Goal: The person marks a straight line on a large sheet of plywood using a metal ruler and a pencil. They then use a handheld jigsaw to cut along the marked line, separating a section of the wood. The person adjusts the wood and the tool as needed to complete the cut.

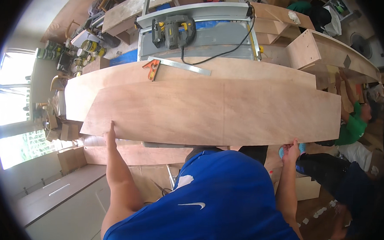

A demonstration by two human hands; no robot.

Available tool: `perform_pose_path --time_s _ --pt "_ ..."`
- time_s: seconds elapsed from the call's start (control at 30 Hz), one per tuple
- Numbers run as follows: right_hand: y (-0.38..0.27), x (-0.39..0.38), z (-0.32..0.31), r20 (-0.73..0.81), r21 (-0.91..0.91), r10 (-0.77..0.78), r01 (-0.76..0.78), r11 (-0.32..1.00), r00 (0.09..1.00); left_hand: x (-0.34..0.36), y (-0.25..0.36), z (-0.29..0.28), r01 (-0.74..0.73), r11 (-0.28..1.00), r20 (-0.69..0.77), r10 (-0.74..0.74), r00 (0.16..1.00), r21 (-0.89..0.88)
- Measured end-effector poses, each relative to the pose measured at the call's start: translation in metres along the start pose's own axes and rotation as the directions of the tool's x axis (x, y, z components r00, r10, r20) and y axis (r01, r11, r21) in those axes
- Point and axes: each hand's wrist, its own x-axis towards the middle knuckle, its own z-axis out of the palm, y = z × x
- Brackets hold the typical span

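A long plywood panel (192, 111) with an angled left end spans the space in front of me. My left hand (110, 134) grips its near edge close to the left end, thumb on top and fingers hidden beneath. My right hand (291, 151) pinches the same edge towards the right end. Partly under this panel lies another plywood sheet (79, 96), whose far and left parts show. On that sheet rests a combination square (152, 70) with an orange head and a steel blade.
Beyond the sheets, a corded power saw (175, 32) sits on a grey saw table (221, 39), its black cable trailing right. Wooden box frames (304, 50) stand at the right. A person in a green shirt (355, 127) works there; another in dark clothes is nearer. Cans (90, 47) crowd the left.
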Motion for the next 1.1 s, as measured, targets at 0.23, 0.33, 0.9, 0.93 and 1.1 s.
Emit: perform_pose_path --time_s 0.23,0.33,0.9,0.93,1.1 --pt "-0.036 0.032 -0.020 -0.033 -0.186 -0.041 0.035 0.982 0.999 -0.133 0.220 -0.005 -0.848 0.509 -0.408 0.749 0.522 -0.149" --pt "-0.039 0.013 -0.019 0.003 -0.403 -0.087 0.081 0.912 0.996 -0.266 0.367 0.049 -0.965 0.078 -0.219 0.966 0.135 -0.251" --pt "0.119 -0.144 -0.184 -0.029 -0.519 -0.362 0.296 0.802 0.932 -0.318 0.492 0.116 -0.849 0.490 -0.160 0.871 0.465 0.198" --pt "0.110 -0.140 -0.179 0.019 -0.510 -0.339 0.300 0.806 0.941 -0.319 0.487 0.098 -0.859 0.476 -0.205 0.875 0.439 0.190" --pt "0.030 -0.122 -0.121 0.237 -0.451 -0.378 0.446 0.773 0.895 -0.324 0.469 0.028 -0.888 0.458 -0.427 0.795 0.432 -0.046"
